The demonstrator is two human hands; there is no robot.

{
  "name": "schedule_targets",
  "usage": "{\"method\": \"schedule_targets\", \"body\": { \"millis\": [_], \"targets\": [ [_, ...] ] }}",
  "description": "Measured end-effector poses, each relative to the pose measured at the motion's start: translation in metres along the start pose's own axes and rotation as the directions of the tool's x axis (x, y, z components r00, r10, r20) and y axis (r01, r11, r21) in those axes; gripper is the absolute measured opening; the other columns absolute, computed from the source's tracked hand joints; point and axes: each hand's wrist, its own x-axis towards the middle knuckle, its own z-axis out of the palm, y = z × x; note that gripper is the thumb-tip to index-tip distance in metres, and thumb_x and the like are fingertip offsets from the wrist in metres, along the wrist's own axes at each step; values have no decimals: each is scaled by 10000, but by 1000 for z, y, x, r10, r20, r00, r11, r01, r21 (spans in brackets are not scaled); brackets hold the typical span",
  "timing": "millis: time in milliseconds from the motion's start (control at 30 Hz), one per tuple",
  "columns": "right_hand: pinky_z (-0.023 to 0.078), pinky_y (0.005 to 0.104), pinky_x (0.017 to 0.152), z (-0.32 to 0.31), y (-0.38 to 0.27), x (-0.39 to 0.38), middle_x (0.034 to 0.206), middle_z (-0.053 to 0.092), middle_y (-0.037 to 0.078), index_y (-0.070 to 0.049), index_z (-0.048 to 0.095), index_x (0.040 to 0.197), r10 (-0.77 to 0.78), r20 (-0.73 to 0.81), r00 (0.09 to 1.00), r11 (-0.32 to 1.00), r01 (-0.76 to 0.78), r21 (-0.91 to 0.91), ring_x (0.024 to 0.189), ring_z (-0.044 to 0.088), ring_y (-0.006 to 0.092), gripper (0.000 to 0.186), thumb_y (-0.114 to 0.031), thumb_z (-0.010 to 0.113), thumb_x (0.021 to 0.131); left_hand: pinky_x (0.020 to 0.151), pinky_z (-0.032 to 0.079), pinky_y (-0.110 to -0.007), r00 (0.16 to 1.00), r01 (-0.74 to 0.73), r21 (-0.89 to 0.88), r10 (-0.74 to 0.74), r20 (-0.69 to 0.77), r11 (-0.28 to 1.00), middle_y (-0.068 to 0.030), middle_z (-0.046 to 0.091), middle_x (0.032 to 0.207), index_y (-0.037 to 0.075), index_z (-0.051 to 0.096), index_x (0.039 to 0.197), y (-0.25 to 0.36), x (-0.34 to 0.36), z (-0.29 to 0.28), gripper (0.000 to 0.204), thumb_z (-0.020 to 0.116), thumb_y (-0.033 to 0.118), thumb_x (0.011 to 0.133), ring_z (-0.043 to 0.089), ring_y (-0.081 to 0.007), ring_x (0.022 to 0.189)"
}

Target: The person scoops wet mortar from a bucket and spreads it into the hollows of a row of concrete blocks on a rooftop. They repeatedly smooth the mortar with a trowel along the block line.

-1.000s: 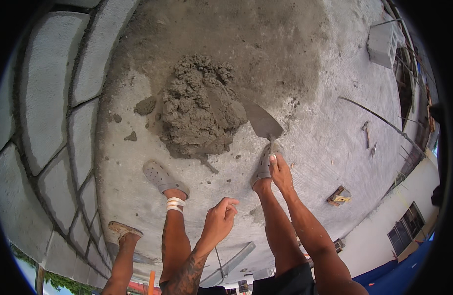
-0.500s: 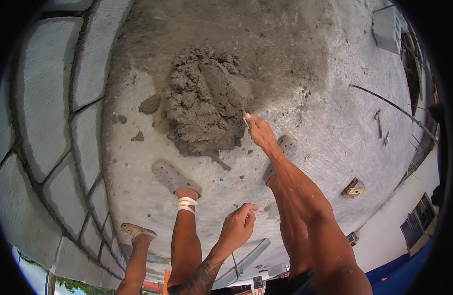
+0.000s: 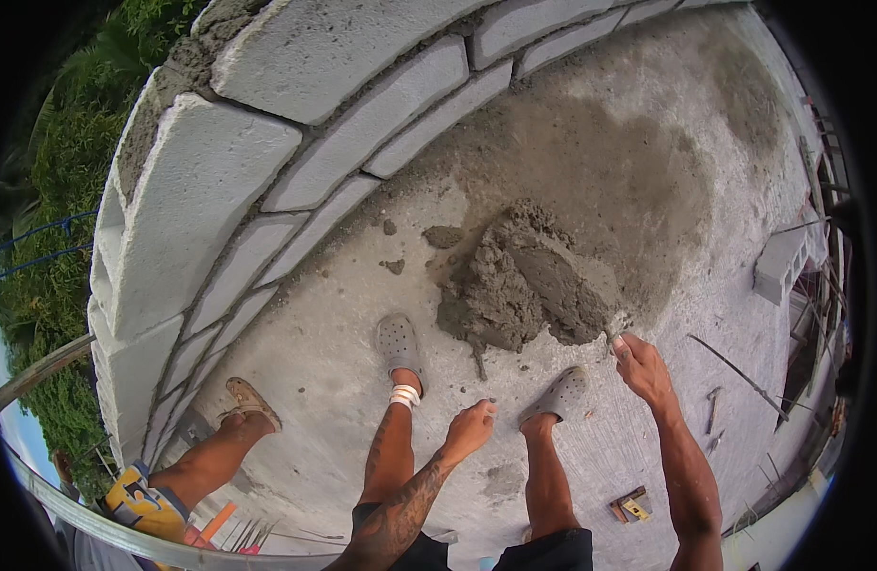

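Note:
A grey heap of wet mortar (image 3: 500,295) lies on the concrete floor ahead of my feet. At its near right edge my right hand (image 3: 643,369) is closed round the handle of a trowel (image 3: 612,333). The blade seems to lie in or under the mortar and cannot be made out. My left hand (image 3: 469,430) hangs above the floor between my feet, fingers curled in, with nothing visible in it. Small mortar lumps (image 3: 442,236) lie left of the heap.
A block wall (image 3: 220,200) with mortar joints curves along the left. Another person's foot (image 3: 251,403) stands at its base. On the right are a hollow block (image 3: 783,266), a bent rod (image 3: 738,374), a hammer (image 3: 712,409) and a small yellow-and-dark object (image 3: 631,506).
My view has swung left, showing the wall's top and greenery. The heap now appears further right. My right hand stays at its edge; my left fingers are curled more tightly.

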Motion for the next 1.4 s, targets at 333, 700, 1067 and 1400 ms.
{"method": "schedule_targets", "body": {
  "millis": [333, 700, 1067, 1400],
  "targets": [
    [492, 448, 643, -129, -384, -69, 685, 641, 166, -31, 673, 873, -474, 360, 804, 639, 595, -487, 653, 644, 324, 489, -513, 599, 909, 768, 526, -482, 973, -63, -177, 20, -231, 982, -191, 703, 917, 58, 629, 1042, 6, -101, -54, 206, 550, 144, 872, 677, -391, 876],
    [556, 430, 610, -41, -681, -103, 710, 675, 192, -2, 666, 900, -790, 471, 392, -262, 478, -838, 697, 694, 359, 310, -305, 614, 930, 750, 538, -469, 833, -88, -283, -85, -547, 955, -159, 708, 938, 75, 633, 1043, -63, -170, -167, 187, 609, 110, 860, 681, -386, 856],
    [496, 500, 728, -38, -599, -143, 937, 662, 236, -52, 457, 1185, -691, 37, 722, 512, 525, -679, 891, 647, 455, 369, -127, 660, 885, 821, 541, -444, 886, 30, -372, -197, -420, 928, -171, 713, 1003, 54, 640, 1049, -65, -225, -282, 198, 571, 119, 875, 680, -372, 946],
    [508, 542, 722, 105, -538, -127, 967, 646, 336, -14, 405, 1347, -569, -7, 822, 763, 524, -379, 858, 625, 525, 460, -194, 560, 953, 785, 536, -442, 908, -32, -447, -160, -387, 894, -208, 701, 949, 50, 630, 1067, -61, -216, -301, 213, 582, 98, 865, 677, -387, 919]
  ]
}}
